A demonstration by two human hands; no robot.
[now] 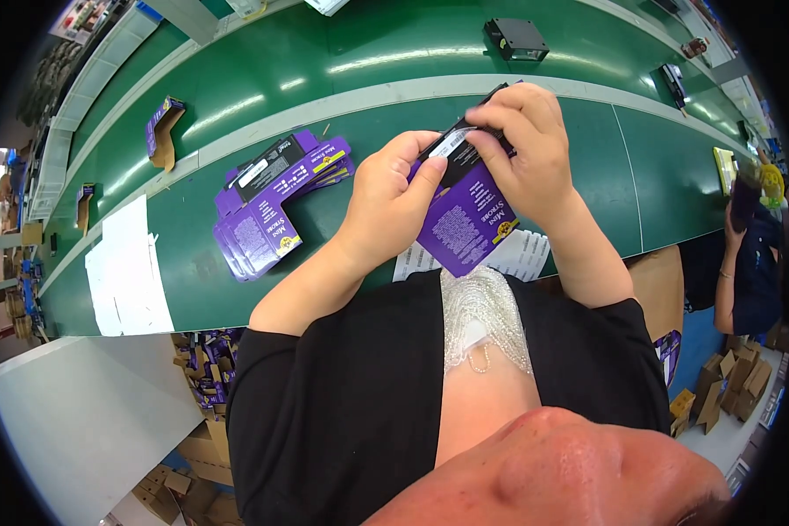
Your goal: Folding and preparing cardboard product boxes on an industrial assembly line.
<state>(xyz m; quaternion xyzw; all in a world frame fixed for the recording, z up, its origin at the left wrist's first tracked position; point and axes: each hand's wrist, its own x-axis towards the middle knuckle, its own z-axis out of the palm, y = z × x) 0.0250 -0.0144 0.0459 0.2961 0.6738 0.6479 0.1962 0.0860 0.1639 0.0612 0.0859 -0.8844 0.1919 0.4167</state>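
Over the green bench I hold a flat purple-and-black carton blank point(467, 223) in front of my chest. My left hand point(390, 197) grips its left edge, with the thumb pressed near a white label point(450, 143) on the black panel. My right hand point(528, 145) is closed at the right of that panel, its bent fingers and thumb by the label's far end; whatever lies between those fingertips is too blurred to make out. Partly under the blank lies a printed white label sheet point(528, 254). Left of my hands sits a stack of similar flat carton blanks point(267, 206), the top one bearing a white label.
White paper sheets point(127, 267) lie at the bench's left. Beyond the grey rail point(394, 95), a folded purple carton point(161, 131) and a black box-shaped device point(517, 39) sit on green surface. Purple cartons point(206, 368) fill a box below left. Another person point(749, 254) works at far right.
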